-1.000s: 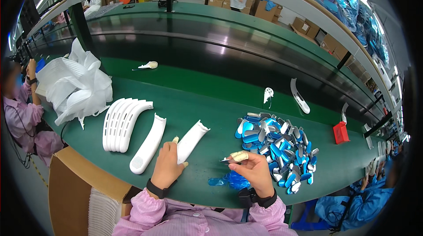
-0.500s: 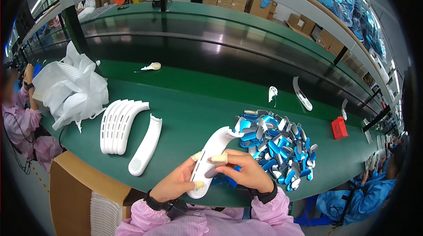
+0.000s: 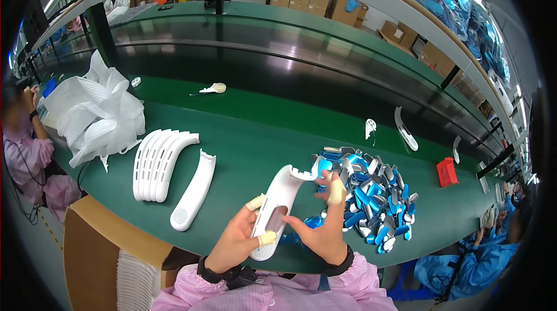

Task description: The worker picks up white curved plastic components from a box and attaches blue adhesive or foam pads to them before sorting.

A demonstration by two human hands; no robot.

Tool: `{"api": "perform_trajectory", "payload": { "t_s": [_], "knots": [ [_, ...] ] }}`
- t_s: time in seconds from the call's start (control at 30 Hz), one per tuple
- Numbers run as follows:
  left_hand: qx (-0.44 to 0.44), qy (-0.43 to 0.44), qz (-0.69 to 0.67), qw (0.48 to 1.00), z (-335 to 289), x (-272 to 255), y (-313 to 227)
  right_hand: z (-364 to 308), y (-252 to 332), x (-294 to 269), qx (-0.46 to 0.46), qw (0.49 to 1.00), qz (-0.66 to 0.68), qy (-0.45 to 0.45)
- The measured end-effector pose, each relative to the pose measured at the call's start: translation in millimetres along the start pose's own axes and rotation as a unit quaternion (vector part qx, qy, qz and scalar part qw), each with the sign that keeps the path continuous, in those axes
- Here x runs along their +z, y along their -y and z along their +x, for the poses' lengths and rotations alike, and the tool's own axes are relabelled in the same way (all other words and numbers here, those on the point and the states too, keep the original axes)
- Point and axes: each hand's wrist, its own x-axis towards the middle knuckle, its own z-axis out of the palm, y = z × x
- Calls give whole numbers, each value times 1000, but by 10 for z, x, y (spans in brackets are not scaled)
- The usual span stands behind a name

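A curved white plastic shell (image 3: 285,186) stands tilted in my left hand (image 3: 234,242), its taped thumb and fingers closed on the lower half. A grey oval area (image 3: 278,217) shows in the shell's face, above its dotted lower end. My right hand (image 3: 322,237) is open beside it; the thumb points at the shell's right edge, and whether it touches I cannot tell. The raised, taped fingers are by the left side of a heap of blue and silver oval pieces (image 3: 377,195). Left of my hands lie a single white shell (image 3: 196,192) and a row of several slotted white shells (image 3: 158,166).
Crumpled white packing foam (image 3: 96,114) sits at the left, above an open cardboard box (image 3: 87,247) by the table edge. A red bin (image 3: 447,172) stands at the right. Further white shells (image 3: 406,130) lie beyond the heap. Co-workers sit at both sides.
My right hand has come off the shell's face and moved right, its fingers spreading toward the heap. The grey oval area is now uncovered. My left hand still holds the shell.
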Motion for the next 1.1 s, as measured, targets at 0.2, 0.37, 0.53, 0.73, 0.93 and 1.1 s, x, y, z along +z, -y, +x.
{"api": "perform_trajectory", "payload": {
  "t_s": [0.2,0.37,0.53,0.73,0.93,1.1],
  "knots": [
    [61,41,80,994,-46,-5,89,-149,-204,-84,297,891,246,239],
    [49,48,-17,997,-11,34,63,-179,-215,-47,372,843,326,209],
    [10,72,-64,995,5,25,14,-165,-169,-103,237,922,170,255],
    [5,76,-56,996,-13,3,-34,-66,-389,-196,338,903,230,134],
    [25,46,-51,997,36,-42,34,-119,-101,-114,114,972,72,193],
    [55,23,-80,995,41,-26,22,-180,-243,-18,162,975,42,143]
  ]
}}
